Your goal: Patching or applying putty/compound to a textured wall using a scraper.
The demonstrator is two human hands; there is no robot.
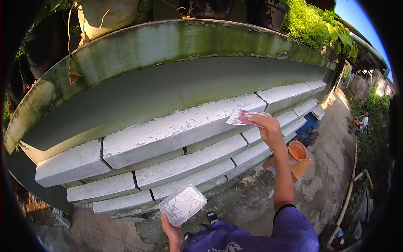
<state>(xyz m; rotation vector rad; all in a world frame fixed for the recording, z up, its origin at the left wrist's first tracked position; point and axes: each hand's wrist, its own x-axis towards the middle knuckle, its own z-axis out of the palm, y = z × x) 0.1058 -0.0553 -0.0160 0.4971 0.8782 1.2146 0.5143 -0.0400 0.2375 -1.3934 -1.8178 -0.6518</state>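
Note:
My right hand [269,128] is closed around a reddish putty scraper [238,118] smeared with white. The scraper is at the front part of the top white block [184,126], near its right end; I cannot tell whether its edge touches. Low in the middle, my left hand [171,230] grips the near edge of a shallow white rectangular tray [183,204] coated with white paste. Pale rough patches mark the upper face of the long block. Narrow dark gaps part it from the blocks on either side.
Further rows of white blocks [189,168] step down toward the ground. An orange bucket [297,150] stands on a brown board [303,168] at the right. Above, a mossy curved ledge [168,44] carries potted plants. Someone sits far off at the right [359,122].

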